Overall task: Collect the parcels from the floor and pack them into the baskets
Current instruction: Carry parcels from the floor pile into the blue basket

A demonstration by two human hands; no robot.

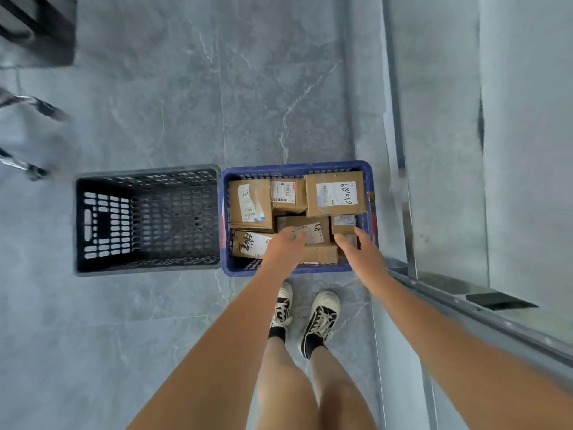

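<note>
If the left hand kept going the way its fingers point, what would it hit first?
Most likely the cardboard parcel with the scribbled white label in the middle of the blue basket. The left hand points forward and down at it, fingers relaxed; whether it already touches is unclear from this angle.

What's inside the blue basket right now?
The blue basket holds cardboard parcels with shipping labels, packed close and partly stacked. The left hand and right hand cover some near parcels; lower layers and the floor are hidden.
</note>
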